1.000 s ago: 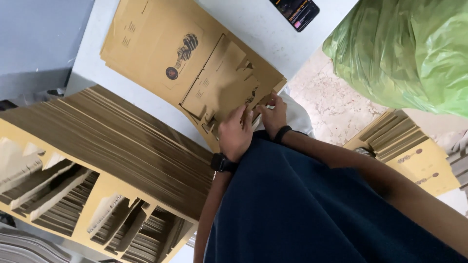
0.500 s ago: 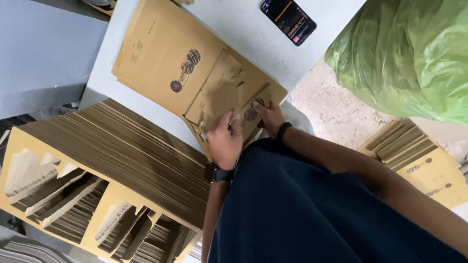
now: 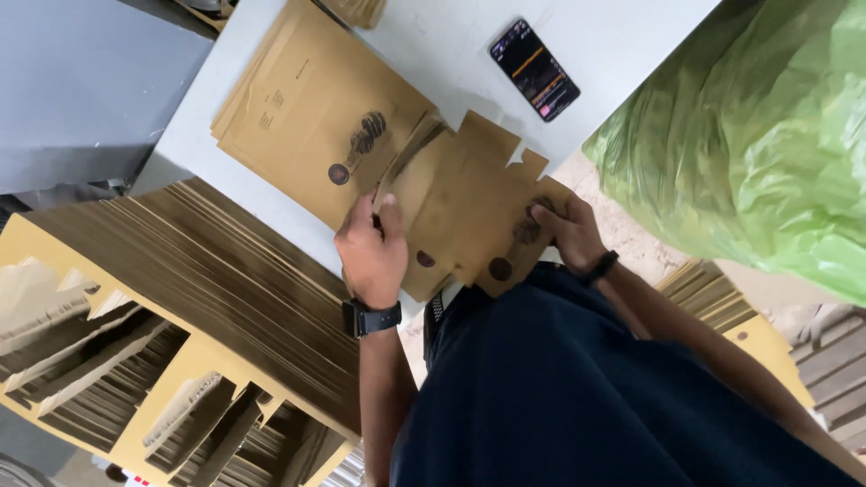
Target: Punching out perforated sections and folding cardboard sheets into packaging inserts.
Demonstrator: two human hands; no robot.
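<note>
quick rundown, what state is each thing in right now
cardboard box blank: part unfolded, flaps out, held at both ends
left hand: gripping the blank's left edge
right hand: pressing the blank's right end
stack of flat blanks: lying flat on the table
phone: face up, screen lit
green bag: full, bulging
blanks in carton: packed upright on edge

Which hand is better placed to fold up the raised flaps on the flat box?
Probably the left hand: it grips the flat box beside the raised flaps, while the right hand pins its near corner.
</note>
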